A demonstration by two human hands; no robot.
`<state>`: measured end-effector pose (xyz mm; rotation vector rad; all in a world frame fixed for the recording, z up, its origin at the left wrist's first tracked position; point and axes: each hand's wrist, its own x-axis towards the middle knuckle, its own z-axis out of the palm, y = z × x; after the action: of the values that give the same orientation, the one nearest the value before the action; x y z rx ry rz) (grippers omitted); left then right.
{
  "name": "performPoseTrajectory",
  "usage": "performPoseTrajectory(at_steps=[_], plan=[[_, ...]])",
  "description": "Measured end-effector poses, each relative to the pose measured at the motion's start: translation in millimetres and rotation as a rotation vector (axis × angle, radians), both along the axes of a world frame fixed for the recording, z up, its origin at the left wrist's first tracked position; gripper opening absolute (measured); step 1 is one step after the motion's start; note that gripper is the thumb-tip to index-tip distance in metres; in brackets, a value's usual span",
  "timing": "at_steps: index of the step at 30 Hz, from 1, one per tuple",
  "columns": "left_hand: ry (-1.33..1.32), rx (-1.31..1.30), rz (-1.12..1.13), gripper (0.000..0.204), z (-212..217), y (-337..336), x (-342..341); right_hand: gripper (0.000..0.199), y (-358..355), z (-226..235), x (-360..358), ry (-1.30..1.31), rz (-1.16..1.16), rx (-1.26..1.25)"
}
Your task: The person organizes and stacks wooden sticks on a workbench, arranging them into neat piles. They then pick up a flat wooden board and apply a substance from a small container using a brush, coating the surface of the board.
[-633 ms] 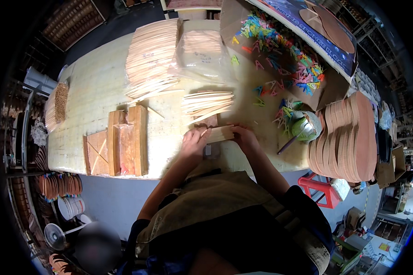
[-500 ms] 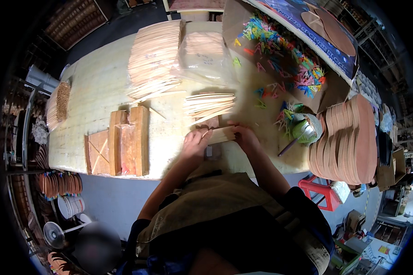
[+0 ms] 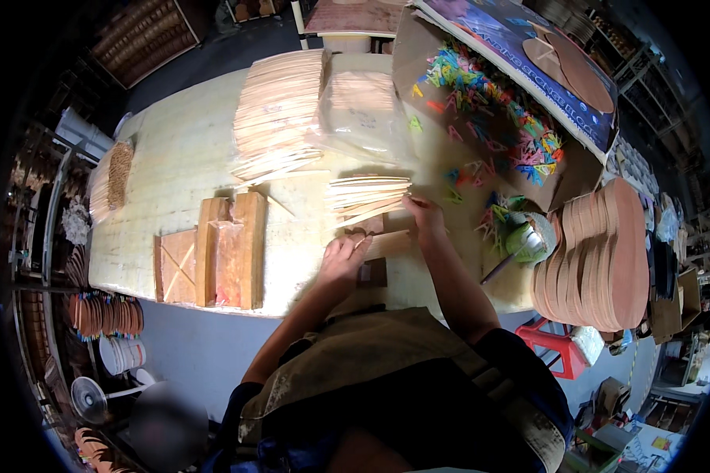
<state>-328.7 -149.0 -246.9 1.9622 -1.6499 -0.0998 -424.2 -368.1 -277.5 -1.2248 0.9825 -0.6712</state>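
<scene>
Wooden slats (image 3: pixel 368 199) lie fanned in a small pile on the pale table (image 3: pixel 173 158). Your right hand (image 3: pixel 424 214) touches their near end, fingers curled; your left hand (image 3: pixel 343 256) presses flat on a slat bundle (image 3: pixel 383 243).

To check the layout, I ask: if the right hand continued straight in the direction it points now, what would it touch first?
The right hand points up-left across the table, its fingertips at the small bundle of thin wooden sticks. That bundle would probably come first, though depth is unclear.
</scene>
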Motion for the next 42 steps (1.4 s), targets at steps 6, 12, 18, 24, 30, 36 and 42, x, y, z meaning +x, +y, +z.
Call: performPoseTrajectory(at_steps=[6, 12, 18, 24, 30, 36, 42], plan=[[-0.128, -0.026, 0.075, 0.053, 3, 3, -5, 0.025, 18, 8, -20, 0.116, -0.015, 0.041], [-0.061, 0.067, -0.069, 0.054, 2, 6, 8, 0.026, 22, 3, -52, 0.156, 0.295, 0.125], [-0.014, 0.076, -0.104, 0.06, 18, 19, 4, 0.059, 51, 56, -54, 0.139, 0.67, -1.154], [0.094, -0.034, -0.004, 0.084, 16, 20, 27, 0.069, 58, 35, -58, 0.205, 0.749, -1.063], [1.358, -0.334, 0.376, 0.089, -29, 28, 50, 0.065, 44, -33, -60, -0.288, 0.14, -0.028], [1.464, -0.273, 0.276, 0.088, -51, 9, 33, 0.068, 57, -29, -31, -0.108, 0.332, -0.108], [0.846, -0.259, 0.305, 0.08, -29, 25, 40, 0.046, 47, -28, -54, -0.109, 0.111, -0.082]])
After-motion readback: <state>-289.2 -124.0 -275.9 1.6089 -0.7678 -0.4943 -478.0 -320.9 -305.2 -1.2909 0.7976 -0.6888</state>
